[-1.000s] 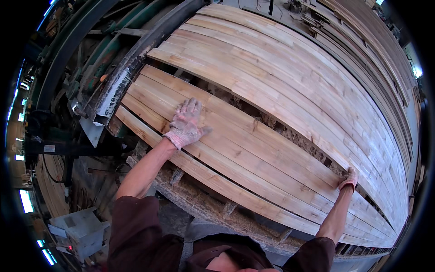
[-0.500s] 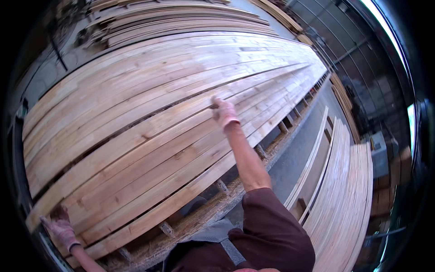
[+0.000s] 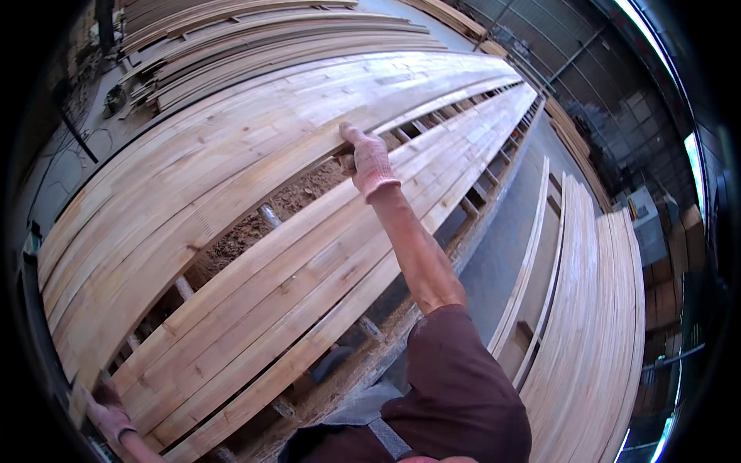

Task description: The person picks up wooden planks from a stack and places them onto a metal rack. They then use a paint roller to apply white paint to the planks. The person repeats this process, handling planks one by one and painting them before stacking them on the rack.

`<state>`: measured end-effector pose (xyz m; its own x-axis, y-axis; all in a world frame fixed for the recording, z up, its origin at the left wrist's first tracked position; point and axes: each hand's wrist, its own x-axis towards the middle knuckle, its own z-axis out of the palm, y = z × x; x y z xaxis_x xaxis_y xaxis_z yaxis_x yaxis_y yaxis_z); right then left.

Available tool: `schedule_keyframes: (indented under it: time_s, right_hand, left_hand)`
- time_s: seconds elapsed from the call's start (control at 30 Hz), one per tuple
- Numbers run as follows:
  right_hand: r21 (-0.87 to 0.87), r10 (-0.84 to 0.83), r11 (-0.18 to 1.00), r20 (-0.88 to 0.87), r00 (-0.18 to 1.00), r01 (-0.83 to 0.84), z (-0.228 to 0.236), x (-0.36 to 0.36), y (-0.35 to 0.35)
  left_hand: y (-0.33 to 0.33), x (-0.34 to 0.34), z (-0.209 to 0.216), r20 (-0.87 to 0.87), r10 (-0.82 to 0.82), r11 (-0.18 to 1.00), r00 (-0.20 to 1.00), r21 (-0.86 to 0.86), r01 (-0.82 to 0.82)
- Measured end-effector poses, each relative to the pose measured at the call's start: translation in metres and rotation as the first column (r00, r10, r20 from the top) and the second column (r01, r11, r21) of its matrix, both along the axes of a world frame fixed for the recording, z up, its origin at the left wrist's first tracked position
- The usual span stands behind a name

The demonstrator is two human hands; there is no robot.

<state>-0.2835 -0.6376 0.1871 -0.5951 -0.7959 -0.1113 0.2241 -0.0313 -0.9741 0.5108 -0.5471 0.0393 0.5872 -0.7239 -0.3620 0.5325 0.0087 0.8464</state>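
A long pale wooden board [image 3: 202, 230] runs from the lower left toward the far end of a bench covered with similar boards. My right hand [image 3: 369, 163], in a pinkish knitted glove, grips the near edge of this board partway along, thumb on top and fingers curled under. At its lower-left end, my gloved left hand [image 3: 109, 415] is closed round the board's end, its fingers partly hidden. The board looks raised and slightly tilted. Below its near edge lies a gap showing brown sawdust [image 3: 305, 187] and metal rollers [image 3: 270, 216]. Several boards [image 3: 262, 285] lie side by side nearer me.
A sawdust-covered rail [image 3: 401, 324] edges the bench close to my body. Stacked strips of wood [image 3: 575, 309] stand on the right, near a grey box [image 3: 647, 224]. More timber stacks [image 3: 285, 65] lie beyond the bench's far side.
The board in my hands has moved away from me, separating from the nearer boards. A wide gap with sawdust and rollers has opened. My right hand has shifted slightly left and farther away.
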Motion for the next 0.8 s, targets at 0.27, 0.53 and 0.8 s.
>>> schedule_keyframes:
  time_s: [0.27, 0.53, 0.8]
  right_hand:
    - [0.087, -0.049, 0.995, 0.003, 0.999, 0.049, -0.079, 0.003, 0.105]
    - [0.26, -0.05, 0.965, 0.088, 0.995, 0.026, -0.09, 0.015, 0.154]
    - [0.138, -0.082, 0.989, 0.158, 0.984, 0.06, -0.086, 0.017, 0.239]
  left_hand:
    - [0.074, 0.023, -0.026, 0.068, 0.058, 0.994, 0.996, 0.089, -0.064]
    - [0.128, 0.065, -0.006, 0.924, -0.201, 0.978, 0.326, 0.205, 0.022]
    - [0.196, 0.012, -0.015, 0.419, -0.023, 0.986, 0.908, 0.16, -0.049]
